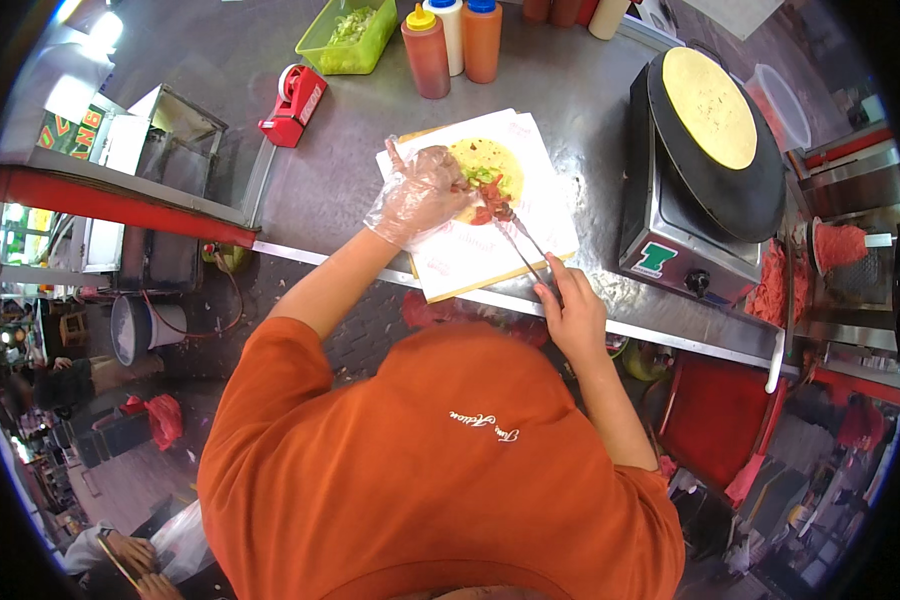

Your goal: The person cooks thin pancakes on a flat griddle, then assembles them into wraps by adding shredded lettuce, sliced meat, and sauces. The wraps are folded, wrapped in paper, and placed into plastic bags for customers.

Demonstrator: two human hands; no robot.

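Observation:
My left hand [420,196], in a clear plastic glove, is over the left side of a round yellow flatbread [502,158]. Its fingers curl down with the thumb toward the filling, and whatever is in them is hidden. Metal tongs [527,243] are gripped in my bare right hand [574,308]. Their tips touch dark pieces among red and green chopped filling [489,196] in the middle of the flatbread. Under the flatbread lies white paper [545,222] on a board [448,295] at the counter's front edge.
A round black griddle [670,150] with another flatbread [710,105] stands at right. Sauce bottles [427,55], a green tub [348,38] of chopped vegetables and a red tape dispenser [295,107] sit toward the back of the metal counter [315,190].

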